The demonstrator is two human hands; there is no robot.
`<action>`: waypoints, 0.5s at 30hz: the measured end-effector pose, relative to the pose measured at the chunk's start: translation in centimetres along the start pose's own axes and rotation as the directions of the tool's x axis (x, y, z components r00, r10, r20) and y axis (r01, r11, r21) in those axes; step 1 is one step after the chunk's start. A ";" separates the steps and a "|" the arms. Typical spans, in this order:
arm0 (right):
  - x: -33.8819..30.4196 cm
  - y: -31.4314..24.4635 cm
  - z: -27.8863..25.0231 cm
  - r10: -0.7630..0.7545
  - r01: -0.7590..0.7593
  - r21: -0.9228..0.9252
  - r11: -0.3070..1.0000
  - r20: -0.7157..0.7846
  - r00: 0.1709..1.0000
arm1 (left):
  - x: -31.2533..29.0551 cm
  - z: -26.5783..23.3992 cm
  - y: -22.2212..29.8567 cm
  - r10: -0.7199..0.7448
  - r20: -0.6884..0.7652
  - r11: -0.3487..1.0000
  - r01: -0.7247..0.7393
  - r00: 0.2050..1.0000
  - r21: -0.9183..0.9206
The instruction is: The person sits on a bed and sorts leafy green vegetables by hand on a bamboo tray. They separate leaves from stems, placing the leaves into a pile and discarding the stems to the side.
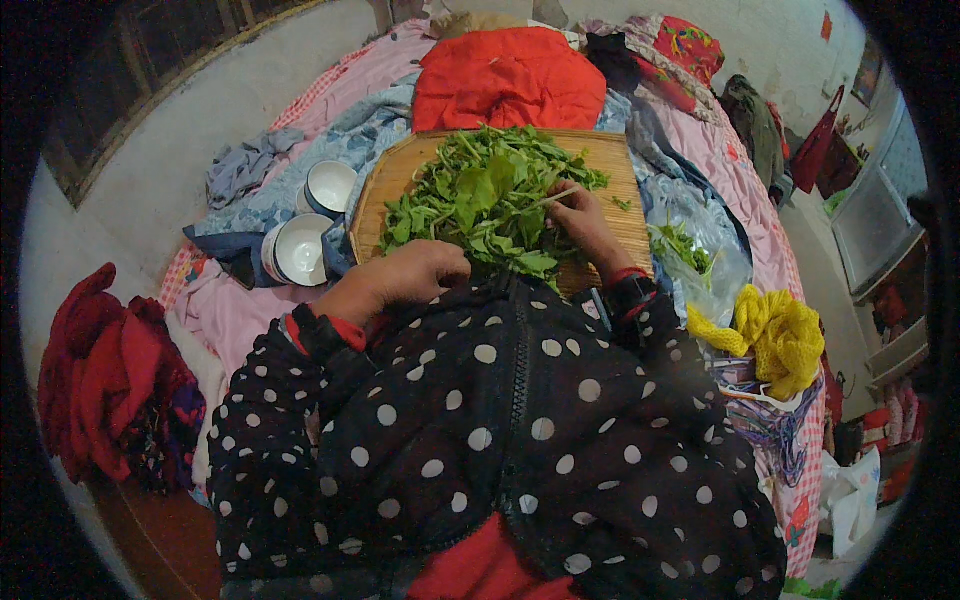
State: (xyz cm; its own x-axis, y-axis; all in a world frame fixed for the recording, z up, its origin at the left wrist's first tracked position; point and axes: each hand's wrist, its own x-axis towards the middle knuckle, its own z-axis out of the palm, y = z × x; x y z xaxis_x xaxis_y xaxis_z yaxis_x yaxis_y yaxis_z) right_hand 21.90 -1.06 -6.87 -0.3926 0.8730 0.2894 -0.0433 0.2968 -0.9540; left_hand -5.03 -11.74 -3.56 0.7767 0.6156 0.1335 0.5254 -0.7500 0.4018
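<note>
A heap of leafy greens (pixel 480 190) lies on a flat board of woven or slatted bamboo (pixel 625 160). At the heap's right side, my right hand (pixel 583 225) pinches a pale stem of the greens, its leaves pointing left over the pile. My left hand (pixel 420 272) rests by the near left edge of the heap, fingers curled inward. Whatever it may hold is hidden from this view. A few small leaf bits lie loose on the board's right part.
White bowls (pixel 302 250) stand left of the board. On the right are a clear plastic bag (pixel 715 225) with some greens in it and a yellow knitted cloth (pixel 770 335). Behind lies a red cloth (pixel 510 80). Red clothing (pixel 110 370) is heaped at far left.
</note>
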 end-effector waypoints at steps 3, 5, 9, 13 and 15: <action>0.1 -0.2 0.2 -0.031 0.031 0.038 0.999 -0.007 0.999 | 0.1 0.0 -0.3 0.046 -0.006 0.999 -0.046 0.999 0.021; 0.0 -0.4 0.2 0.007 -0.007 0.010 1.000 -0.008 1.000 | 0.2 0.2 -0.5 0.054 -0.008 0.996 -0.053 0.999 0.072; 0.1 -0.4 0.2 0.007 -0.007 0.001 1.000 -0.004 1.000 | 0.0 0.2 -0.9 0.002 0.003 0.997 -0.002 1.000 -0.073; 0.1 -0.1 0.1 0.019 -0.019 0.002 1.000 -0.010 1.000 | 0.2 0.1 -0.9 -0.012 0.023 0.995 0.014 1.000 -0.101; 0.1 0.0 0.1 -0.006 0.005 0.013 1.000 0.007 1.000 | 0.3 -0.1 -0.7 -0.025 0.049 0.995 0.029 0.998 -0.092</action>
State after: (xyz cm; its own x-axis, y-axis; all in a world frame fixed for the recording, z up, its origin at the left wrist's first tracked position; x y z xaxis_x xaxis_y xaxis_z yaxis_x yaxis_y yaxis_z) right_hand 21.79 -1.05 -6.88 -0.3989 0.8686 0.2941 -0.0573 0.2965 -0.9533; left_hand -5.17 -10.97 -3.74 0.7798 0.6211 0.0785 0.5137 -0.7065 0.4868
